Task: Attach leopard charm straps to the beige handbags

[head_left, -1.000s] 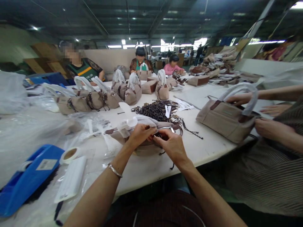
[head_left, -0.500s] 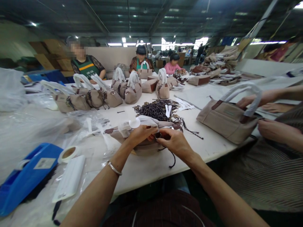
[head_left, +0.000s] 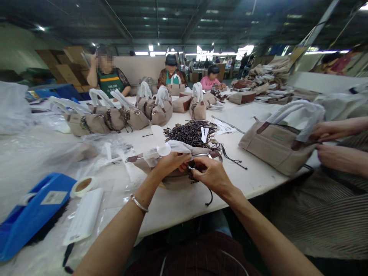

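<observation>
A beige handbag (head_left: 176, 183) lies on the table before me, its handles (head_left: 179, 147) wrapped in white. My left hand (head_left: 172, 163) is closed, pinching the bag near its top edge. Close beside it, my right hand (head_left: 211, 172) pinches a small silvery metal ring (head_left: 192, 167) at the bag's side. Below my right hand hangs a dark braided cord (head_left: 211, 198); its upper part is hidden by the fingers. Just beyond the bag lies a heap of dark braided cords (head_left: 188, 133), with a few white strips (head_left: 204, 135) on it.
Finished-looking handbags (head_left: 133, 118) stand in a row farther back. On the left are clear plastic bags (head_left: 57, 153), a blue tape dispenser (head_left: 37, 212), a tape roll (head_left: 84, 186) and a white slab (head_left: 84, 216). At right, a co-worker's hands (head_left: 339, 147) handle another handbag (head_left: 277, 147).
My right fingers have shifted slightly, and the metal ring shows more clearly. At right, the co-worker's hands moved back from the bag's handle. A person across the table raised a hand.
</observation>
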`<state>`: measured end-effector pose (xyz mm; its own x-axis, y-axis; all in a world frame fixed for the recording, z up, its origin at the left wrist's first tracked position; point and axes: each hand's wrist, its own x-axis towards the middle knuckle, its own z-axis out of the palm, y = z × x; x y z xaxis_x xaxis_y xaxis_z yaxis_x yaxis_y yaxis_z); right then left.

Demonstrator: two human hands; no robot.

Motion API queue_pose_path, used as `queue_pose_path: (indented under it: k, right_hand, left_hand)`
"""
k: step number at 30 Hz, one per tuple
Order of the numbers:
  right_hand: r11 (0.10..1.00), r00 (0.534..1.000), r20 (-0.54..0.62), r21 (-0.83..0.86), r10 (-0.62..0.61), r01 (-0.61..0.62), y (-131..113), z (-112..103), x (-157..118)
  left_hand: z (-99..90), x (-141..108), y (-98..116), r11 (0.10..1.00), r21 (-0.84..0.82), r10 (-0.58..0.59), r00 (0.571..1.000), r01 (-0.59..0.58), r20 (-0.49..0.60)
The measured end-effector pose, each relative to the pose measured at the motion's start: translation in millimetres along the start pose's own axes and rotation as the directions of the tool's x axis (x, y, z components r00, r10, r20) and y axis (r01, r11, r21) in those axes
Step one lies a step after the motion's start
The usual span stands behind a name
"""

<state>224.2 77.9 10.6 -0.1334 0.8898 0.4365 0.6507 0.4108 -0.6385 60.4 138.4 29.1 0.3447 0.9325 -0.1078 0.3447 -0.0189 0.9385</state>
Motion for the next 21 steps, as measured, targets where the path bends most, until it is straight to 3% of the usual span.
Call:
queue_pose_path:
  k: [10,15,21]
  right_hand:
    - [0.999,0.998,-0.019,-0.005,0.054,-0.054,-4.9,5.9,-1.7]
    - [0.985,0.992,-0.102,-0.148,0.080,-0.095,-14.5,11.8,-3.6]
    - [0.933,0.996,-0.035,-0.348,0.082,-0.089,-17.0,8.3,-1.9]
  left_hand:
    - [-0.2,2.5,-3.1,0.996,0.059,-0.067,0.997,0.069,-0.037]
    - [1.4,-0.4,-2.4,0.998,0.034,-0.042,0.999,0.043,-0.035]
    - [0.8,0.7,-8.0,0.999,0.037,-0.018,1.000,0.018,0.000]
